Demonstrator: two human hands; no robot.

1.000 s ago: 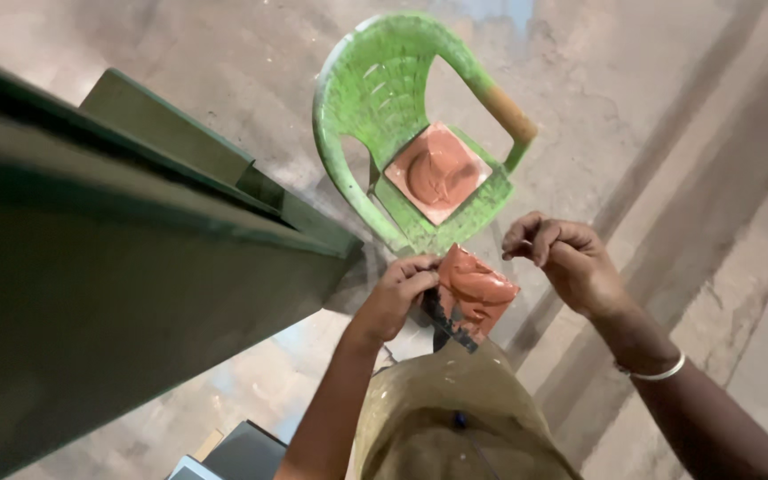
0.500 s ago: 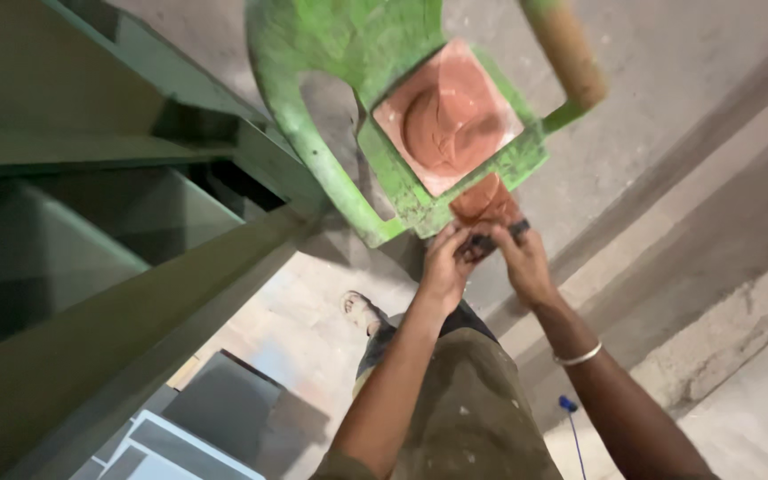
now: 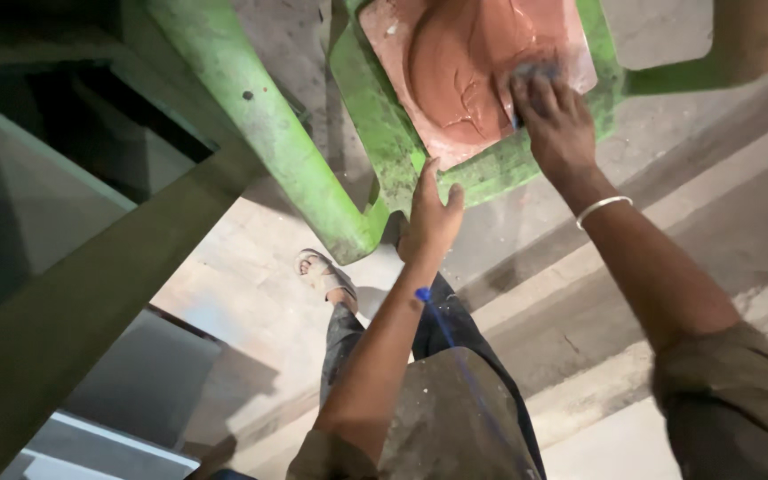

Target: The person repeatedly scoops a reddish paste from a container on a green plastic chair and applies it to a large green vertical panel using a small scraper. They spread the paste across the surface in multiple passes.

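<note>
Green plastic chair (image 3: 375, 160) under open left hand (image 3: 430, 218); right hand (image 3: 555, 120) fingers together on reddish slab (image 3: 464, 62).

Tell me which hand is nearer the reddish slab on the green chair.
Right. The right hand rests on the reddish slab; the left hand is below it, at the green chair seat's front edge.

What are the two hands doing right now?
Left hand: open, fingers against the green chair seat edge.
Right hand: curled, pressing something bluish, unclear, onto the reddish slab.

No packages, labels, signs or screens are showing anywhere in this view right now; nothing printed or wrapped is coming into sight at all.
</note>
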